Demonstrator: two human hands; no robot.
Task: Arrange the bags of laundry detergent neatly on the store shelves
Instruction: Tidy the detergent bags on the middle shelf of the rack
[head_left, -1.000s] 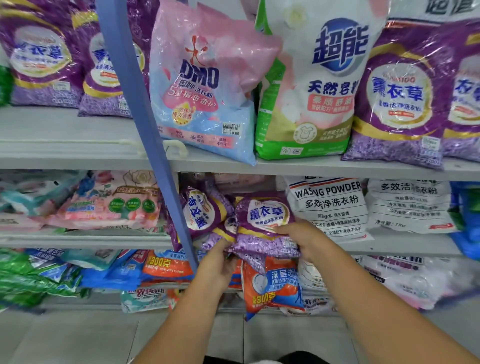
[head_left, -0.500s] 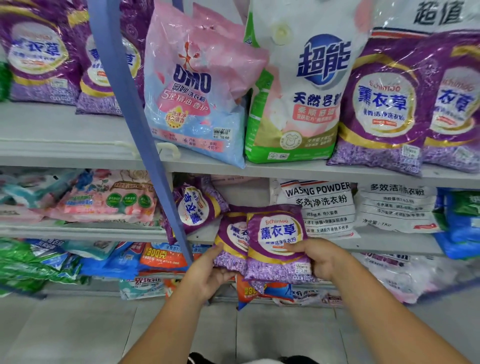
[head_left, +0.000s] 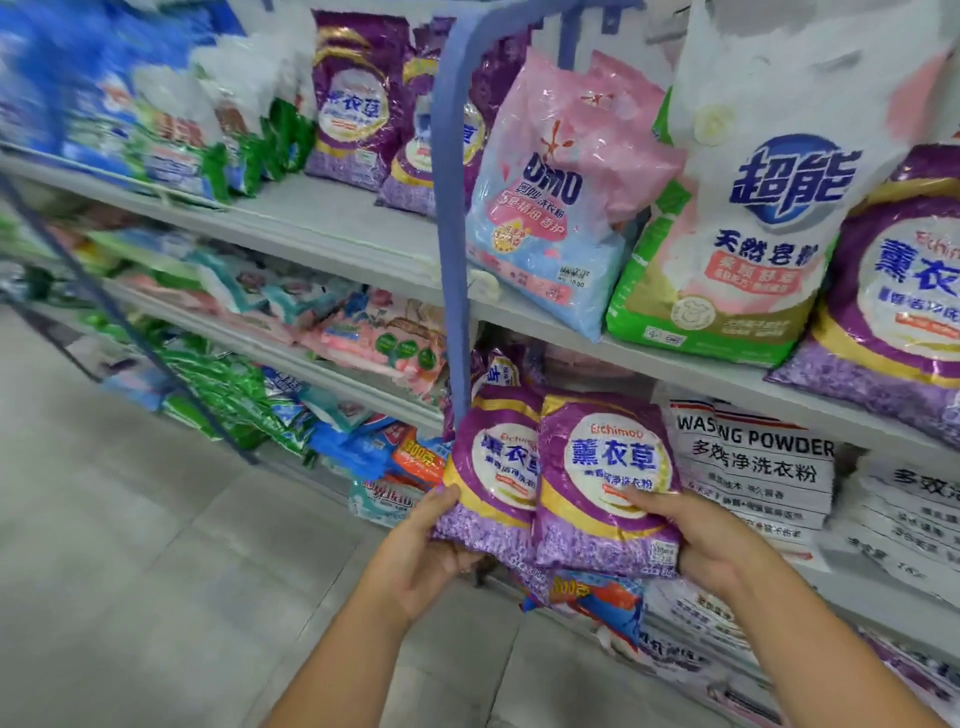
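1. Grey store shelves (head_left: 332, 234) hold detergent bags.
2. Your left hand (head_left: 421, 556) grips the left purple lavender bag (head_left: 493, 478).
3. Your right hand (head_left: 711, 540) pinches the right purple lavender bag (head_left: 608, 478), near the middle shelf.

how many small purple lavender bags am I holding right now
2: one small purple bag gripped by your left hand, one by your right hand, side by side. More may hide behind.

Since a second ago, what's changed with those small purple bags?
Both small purple bags, left one and right one, have come forward off the middle shelf and now sit upright, side by side. The left hand and right hand still grip their lower edges. The other bags look unmoved.
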